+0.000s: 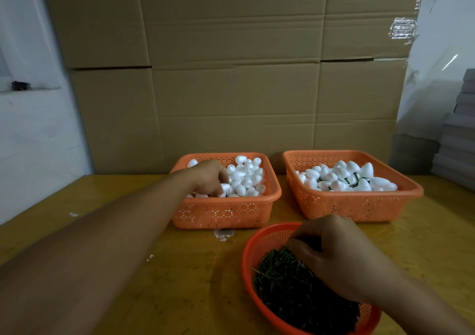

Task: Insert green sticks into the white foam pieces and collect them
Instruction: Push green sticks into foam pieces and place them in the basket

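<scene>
Head view. Surroundings: flattened cardboard sheets (231,65) are standing upright behind the table (192,270), closing off the back; a white wall (33,129) is showing at the left, clear plastic sheeting (442,52) is hanging at the right, and a stack of grey boards (460,139) is sitting at the right edge. Small white crumbs (223,234) are lying on the yellow table top just in front of the left basket.

Containers: the left orange basket (223,215) is holding plain white foam pieces (245,178); the right orange basket (354,206), just beside it, is holding foam pieces with sticks (347,178) (dark green stems are showing between them). The round red basket (259,296), nearest the person, is holding a heap of loose green sticks (288,280).

Hands: the left hand (209,178) is reaching into the left orange basket with fingers curled down among the foam pieces, touching them; whether it is gripping one I cannot tell, as the hand's back is hiding the fingertips. The right hand (334,252) is hanging over the round red basket, fingers bunched and pointing down onto the green sticks; whether a stick is pinched between them I cannot tell.
</scene>
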### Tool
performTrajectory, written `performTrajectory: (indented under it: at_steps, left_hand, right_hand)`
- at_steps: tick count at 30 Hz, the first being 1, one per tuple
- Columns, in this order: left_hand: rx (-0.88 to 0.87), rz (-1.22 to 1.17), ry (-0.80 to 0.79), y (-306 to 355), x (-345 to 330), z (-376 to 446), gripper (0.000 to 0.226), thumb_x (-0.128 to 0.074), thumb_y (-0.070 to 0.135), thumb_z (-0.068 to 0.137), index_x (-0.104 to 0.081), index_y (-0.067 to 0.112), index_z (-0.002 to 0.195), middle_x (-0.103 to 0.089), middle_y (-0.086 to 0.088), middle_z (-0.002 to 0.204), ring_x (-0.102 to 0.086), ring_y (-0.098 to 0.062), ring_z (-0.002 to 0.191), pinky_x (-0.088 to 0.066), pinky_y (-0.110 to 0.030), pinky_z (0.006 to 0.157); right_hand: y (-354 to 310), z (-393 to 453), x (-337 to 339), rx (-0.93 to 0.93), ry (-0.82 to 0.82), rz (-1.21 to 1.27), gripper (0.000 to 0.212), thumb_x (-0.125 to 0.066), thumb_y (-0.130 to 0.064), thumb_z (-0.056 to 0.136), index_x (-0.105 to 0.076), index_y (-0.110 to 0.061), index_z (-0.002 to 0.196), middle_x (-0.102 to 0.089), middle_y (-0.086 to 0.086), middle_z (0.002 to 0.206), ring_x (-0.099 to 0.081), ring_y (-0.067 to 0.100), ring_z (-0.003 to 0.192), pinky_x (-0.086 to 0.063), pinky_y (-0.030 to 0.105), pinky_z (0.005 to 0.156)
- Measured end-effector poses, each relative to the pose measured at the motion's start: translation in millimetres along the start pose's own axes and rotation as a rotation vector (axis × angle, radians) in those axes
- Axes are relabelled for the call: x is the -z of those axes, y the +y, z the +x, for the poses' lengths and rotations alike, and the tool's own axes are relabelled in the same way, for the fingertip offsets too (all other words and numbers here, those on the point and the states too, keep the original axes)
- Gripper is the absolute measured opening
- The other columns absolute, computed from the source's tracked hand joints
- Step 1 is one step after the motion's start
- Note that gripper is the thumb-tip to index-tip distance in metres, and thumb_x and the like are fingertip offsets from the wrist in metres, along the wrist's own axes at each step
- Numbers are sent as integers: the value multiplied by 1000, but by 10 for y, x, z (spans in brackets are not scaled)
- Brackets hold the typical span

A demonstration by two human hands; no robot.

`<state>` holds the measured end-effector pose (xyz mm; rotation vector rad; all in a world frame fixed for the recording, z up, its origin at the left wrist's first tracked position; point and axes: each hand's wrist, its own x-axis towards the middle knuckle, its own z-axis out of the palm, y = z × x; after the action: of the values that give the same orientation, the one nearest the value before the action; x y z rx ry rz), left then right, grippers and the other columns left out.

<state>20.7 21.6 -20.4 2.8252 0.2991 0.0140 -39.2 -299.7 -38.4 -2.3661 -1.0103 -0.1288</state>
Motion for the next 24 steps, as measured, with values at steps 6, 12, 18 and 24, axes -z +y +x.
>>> performTrajectory:
  at_steps: [6, 12, 18, 24]
  left_hand:
    - [-133, -402, 335, 267, 65, -396, 22, -74, 10, 85, -70, 29, 95, -70, 19, 91, -66, 0, 80, -42, -3, 56]
    - [-303, -643, 344, 556, -14, -925, 25, -69, -5, 85, -66, 17, 96, -71, 2, 97, -68, 0, 84, -54, -19, 66]
    - [-442, -824, 311, 717, -212, -1336, 26, -69, -10, 86, -63, 12, 98, -73, -5, 107, -70, -11, 103, -55, -23, 89]
    - [-505, -900, 213, 760, -422, -1575, 39, -63, 1, 93, -55, 32, 117, -72, -2, 109, -70, -14, 101, -54, -26, 86]
  right_hand:
    - [-21, -6, -4, -6, -10, -11, 17, -65, -37, 93, -78, -27, 87, -72, -10, 72, -65, 4, 64, -53, 27, 60]
    - [-32, -7, -7, -11, -28, -10, 18, -64, -38, 94, -77, -26, 91, -73, -10, 76, -67, 5, 66, -57, 31, 65]
    - [-32, -2, -13, -2, -44, -29, 21, -63, -37, 95, -77, -22, 89, -74, -4, 78, -68, 10, 67, -57, 37, 66]
    - [-17, 4, -29, 13, -49, -63, 21, -62, -38, 95, -76, -22, 91, -74, -2, 81, -68, 10, 70, -57, 37, 69]
